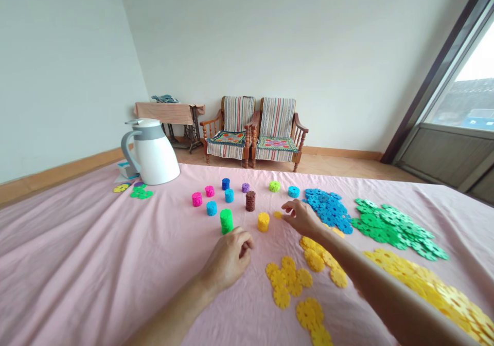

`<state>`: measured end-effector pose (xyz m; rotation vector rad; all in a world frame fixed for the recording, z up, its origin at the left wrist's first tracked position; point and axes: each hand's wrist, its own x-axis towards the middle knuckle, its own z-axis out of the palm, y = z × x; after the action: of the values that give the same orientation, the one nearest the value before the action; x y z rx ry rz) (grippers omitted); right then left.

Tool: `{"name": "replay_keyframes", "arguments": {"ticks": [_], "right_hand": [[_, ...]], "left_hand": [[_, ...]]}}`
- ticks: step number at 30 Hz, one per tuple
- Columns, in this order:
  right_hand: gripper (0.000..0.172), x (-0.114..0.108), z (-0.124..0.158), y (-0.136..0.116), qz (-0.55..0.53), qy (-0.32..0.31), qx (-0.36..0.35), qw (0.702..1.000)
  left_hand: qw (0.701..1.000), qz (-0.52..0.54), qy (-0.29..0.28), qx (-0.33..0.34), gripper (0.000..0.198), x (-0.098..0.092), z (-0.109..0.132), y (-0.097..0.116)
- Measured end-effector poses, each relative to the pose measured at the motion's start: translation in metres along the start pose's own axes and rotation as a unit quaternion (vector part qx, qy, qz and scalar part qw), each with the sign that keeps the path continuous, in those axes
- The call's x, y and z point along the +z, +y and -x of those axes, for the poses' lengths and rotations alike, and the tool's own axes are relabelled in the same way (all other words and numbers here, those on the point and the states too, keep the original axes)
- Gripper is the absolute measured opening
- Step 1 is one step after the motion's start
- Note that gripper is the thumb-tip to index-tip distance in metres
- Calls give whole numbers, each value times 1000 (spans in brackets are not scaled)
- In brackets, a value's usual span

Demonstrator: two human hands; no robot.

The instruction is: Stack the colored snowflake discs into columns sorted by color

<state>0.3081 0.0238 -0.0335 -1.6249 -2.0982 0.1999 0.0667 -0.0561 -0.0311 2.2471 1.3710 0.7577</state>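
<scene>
On the pink cloth rests my left hand (231, 253), its fingers loosely curled in, with nothing visible in them. Just beyond it stands a tall green stack of flower-shaped discs (226, 221). My right hand (300, 215) hovers low with thumb and index apart, the fingertips right beside a single yellow disc (278, 215). Left of that disc is a short yellow stack (263, 222). A brown stack (250, 201) stands behind it. Loose yellow discs (288, 276) lie scattered nearer to me, partly under my right forearm.
Small pink (197, 199), light blue (211, 208), purple (246, 187) and lime (274, 186) stacks stand farther back. Piles of blue (327, 208), green (397, 228) and yellow discs (436, 289) spread at right. A white jug (156, 156) stands at left; two chairs (276, 130) are beyond the table.
</scene>
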Motion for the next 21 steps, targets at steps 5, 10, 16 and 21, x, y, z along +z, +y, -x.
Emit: {"name": "replay_keyframes", "arguments": {"ticks": [5, 10, 16, 21], "right_hand": [[21, -29, 16, 31, 3, 21, -6, 1000], [20, -51, 38, 53, 21, -20, -18, 999], [25, -53, 55, 52, 41, -60, -25, 997], [27, -58, 61, 61, 58, -64, -2, 996]], "left_hand": [[1000, 0, 3, 6, 24, 2, 0, -2], [1000, -3, 5, 7, 22, 2, 0, -3], [1000, -6, 4, 3, 22, 1, 1, -1], [1000, -8, 3, 1, 22, 0, 1, 0]]}}
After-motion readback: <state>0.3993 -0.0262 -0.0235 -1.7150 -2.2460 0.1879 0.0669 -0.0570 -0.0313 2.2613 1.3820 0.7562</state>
